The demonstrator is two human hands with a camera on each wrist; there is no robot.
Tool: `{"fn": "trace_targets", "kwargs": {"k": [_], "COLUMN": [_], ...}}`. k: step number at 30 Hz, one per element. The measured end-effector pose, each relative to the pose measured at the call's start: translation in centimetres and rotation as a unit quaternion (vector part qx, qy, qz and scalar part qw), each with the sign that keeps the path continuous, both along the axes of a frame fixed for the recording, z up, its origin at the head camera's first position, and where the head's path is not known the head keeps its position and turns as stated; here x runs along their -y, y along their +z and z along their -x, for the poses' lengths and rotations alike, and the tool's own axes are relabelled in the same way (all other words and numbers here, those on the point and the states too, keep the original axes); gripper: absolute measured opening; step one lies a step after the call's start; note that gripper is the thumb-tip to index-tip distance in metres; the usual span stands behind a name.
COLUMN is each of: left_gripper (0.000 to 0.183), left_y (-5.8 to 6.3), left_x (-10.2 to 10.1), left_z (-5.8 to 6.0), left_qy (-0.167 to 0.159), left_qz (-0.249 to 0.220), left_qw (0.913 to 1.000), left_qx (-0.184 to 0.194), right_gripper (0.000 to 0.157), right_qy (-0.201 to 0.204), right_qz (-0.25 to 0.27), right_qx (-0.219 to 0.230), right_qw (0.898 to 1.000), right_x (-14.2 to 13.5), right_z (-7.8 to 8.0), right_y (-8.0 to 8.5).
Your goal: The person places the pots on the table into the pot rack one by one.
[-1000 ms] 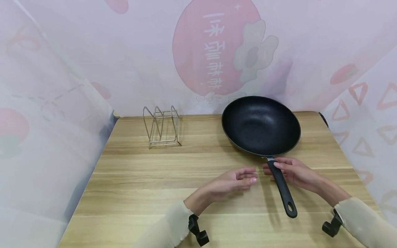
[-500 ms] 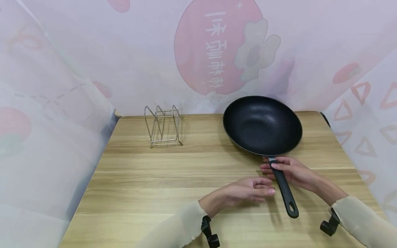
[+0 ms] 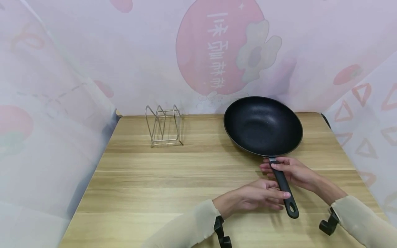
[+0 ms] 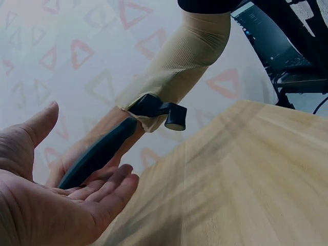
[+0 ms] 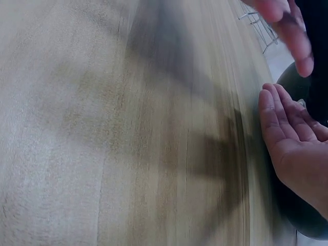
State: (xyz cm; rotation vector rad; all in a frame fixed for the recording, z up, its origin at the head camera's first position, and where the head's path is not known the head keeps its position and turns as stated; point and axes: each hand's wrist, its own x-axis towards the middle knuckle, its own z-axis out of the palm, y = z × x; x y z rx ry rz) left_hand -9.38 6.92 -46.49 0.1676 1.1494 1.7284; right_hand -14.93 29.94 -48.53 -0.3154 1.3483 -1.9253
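A black frying pan (image 3: 263,125) lies toward the back right of the table, its dark handle (image 3: 281,181) pointing at the front. My right hand (image 3: 300,175) holds that handle close to the bowl, thumb on top and fingers beneath. In the right wrist view the right hand's fingers (image 5: 274,120) stretch out under the handle. Lower along the handle is my left hand (image 3: 257,196), palm up. The left wrist view shows its thumb (image 4: 43,123) raised apart from the handle and its extended fingers (image 4: 115,192) just under it.
A small metal wire rack (image 3: 165,140) stands on the back left of the wooden table (image 3: 186,165). Patterned cloth walls (image 3: 149,55) enclose the back and both sides. A black chair (image 4: 302,82) shows beyond the table edge in the left wrist view.
My left hand has moved right and slightly toward the front, from beside the handle to its lower part. The right hand and the frying pan have stayed nearly still.
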Motion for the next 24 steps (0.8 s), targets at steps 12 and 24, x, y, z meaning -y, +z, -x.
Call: {"fn": "trace_targets", "kwargs": {"k": [12,24], "left_gripper": [0.024,0.012], "left_y": [-0.4,-0.8], "left_x": [-1.5,-2.7], "left_z": [-0.3,-0.4], "left_qy": [0.039,0.037], "left_qz": [-0.013,-0.019], "left_qw": [0.9981,0.9985], "left_qx": [0.046,0.037], "right_gripper": [0.034,0.035], "right_qy": [0.007,0.006], "right_qz": [0.001,0.022], "right_qx": [-0.005,0.005], "right_qw": [1.0,1.0], "right_x": [0.0,-0.1], "right_z": [0.0,0.0], "right_y": [0.1,0.1]}}
